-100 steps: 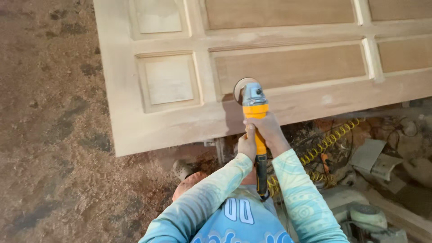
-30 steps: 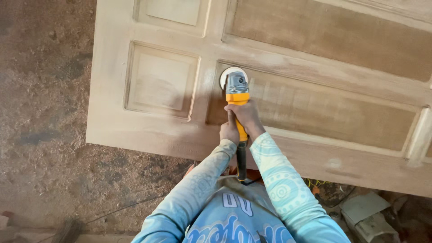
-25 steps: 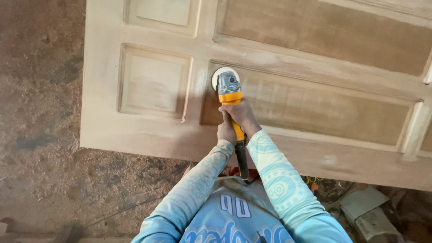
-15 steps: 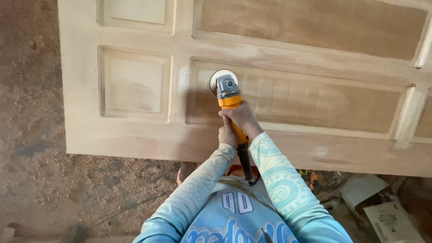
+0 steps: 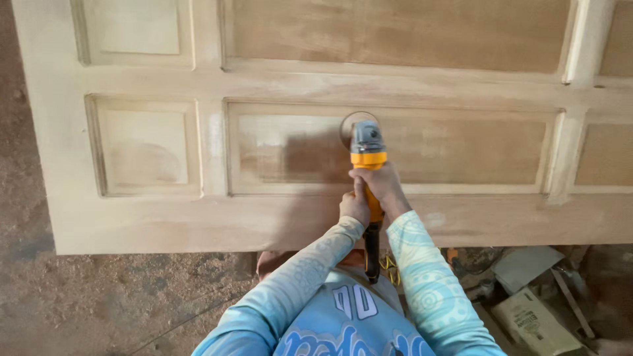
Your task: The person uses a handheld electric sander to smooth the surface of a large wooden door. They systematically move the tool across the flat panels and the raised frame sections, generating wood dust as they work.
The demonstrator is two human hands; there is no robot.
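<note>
Both hands grasp the yellow and grey handheld angle grinder [image 5: 367, 161]: the right hand [image 5: 381, 186] wraps the yellow body from the right, and the left hand [image 5: 355, 206] clasps it just nearer, on the left. The grinder's round disc [image 5: 349, 124] rests on the long recessed middle panel of the pale wooden panelled door [image 5: 277, 217], which lies flat. To the left and near, sawdust-covered ground [image 5: 99, 303] spreads.

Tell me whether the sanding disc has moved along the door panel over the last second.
Yes. The sanding disc has slid rightward from the long recessed panel's left end toward its middle.
</note>
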